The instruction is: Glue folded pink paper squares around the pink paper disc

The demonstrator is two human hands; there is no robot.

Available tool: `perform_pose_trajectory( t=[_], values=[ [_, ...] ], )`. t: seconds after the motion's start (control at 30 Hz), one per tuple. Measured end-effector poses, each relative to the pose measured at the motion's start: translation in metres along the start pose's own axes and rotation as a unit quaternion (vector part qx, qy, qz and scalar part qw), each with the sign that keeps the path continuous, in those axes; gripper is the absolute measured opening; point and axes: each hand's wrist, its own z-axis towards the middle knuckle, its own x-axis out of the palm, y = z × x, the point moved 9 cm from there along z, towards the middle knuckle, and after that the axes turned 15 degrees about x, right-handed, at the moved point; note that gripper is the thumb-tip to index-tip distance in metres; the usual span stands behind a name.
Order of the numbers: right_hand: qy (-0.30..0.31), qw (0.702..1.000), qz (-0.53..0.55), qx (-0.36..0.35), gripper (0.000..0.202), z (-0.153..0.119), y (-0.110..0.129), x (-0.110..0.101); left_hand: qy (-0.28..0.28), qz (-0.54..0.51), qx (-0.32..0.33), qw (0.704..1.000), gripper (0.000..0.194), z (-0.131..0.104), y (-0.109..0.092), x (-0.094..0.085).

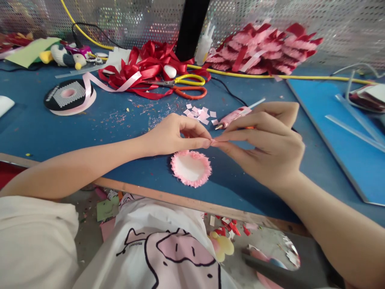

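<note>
My left hand (177, 135) and my right hand (264, 140) meet over the table, thumbs and fingers pinched together on a small pink ribbon piece (213, 141). Most of that piece is hidden by the fingertips. Just below them lies a round white disc (190, 167) edged with fluffy pink trim. Behind my hands are several pale pink ribbon squares (201, 114), loosely scattered. A pink glue gun (234, 117) lies close behind my right fingers, its metal tip pointing left and a clear glue stick out of its back.
Scissors (189, 85) with yellow and orange handles rest by a heap of red ribbon (150, 66). A pink ribbon spool (69, 95) lies at left. Stacked fluffy pink pieces (264, 48) and a white bottle (204, 46) stand behind. A blue board (337, 132) is at right.
</note>
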Motion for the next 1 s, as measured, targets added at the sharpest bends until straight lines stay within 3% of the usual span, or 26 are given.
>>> perform_pose_trajectory(
  t=[0.1,0.23,0.43,0.67,1.0],
  values=[
    [-0.004,1.000,0.007,0.003,0.013,-0.001,-0.001,-0.002,0.007,-0.070,-0.037,0.997,0.018,-0.001,0.007,0.005],
    [-0.007,1.000,-0.002,-0.021,0.013,-0.005,0.004,-0.001,0.029,-0.066,-0.069,0.995,0.011,-0.002,0.011,0.011],
    [0.006,0.999,-0.044,-0.023,0.005,-0.007,0.012,0.010,0.044,-0.057,-0.076,0.995,0.005,0.000,0.012,0.015],
    [-0.010,0.998,-0.042,-0.043,0.024,-0.007,0.017,0.011,0.056,-0.044,-0.084,0.994,0.008,-0.002,0.014,0.016],
    [-0.037,0.994,-0.067,-0.081,0.015,-0.007,0.026,0.006,0.059,-0.044,-0.087,0.993,0.008,-0.001,0.015,0.016]
  ],
)
